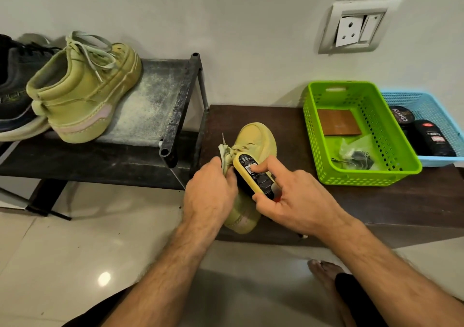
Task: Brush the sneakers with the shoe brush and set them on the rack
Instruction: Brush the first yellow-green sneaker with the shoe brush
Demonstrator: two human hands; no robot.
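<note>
The left hand (209,188) gripped the sneaker (251,151) at its collar on the counter (376,201); the right hand (288,201) pinched the brush (253,173) against its side. Soft upper probably yields, so holding the firmer collar suits. Its pair (85,93) sat on the rack (175,106).

I note both forearms bare to the frame's edge and hairy, with no sleeves in view. The left hand (209,191) and right hand (296,201) are bare. Dark legwear (356,299) covers the legs; one foot (326,274) is bare.
</note>
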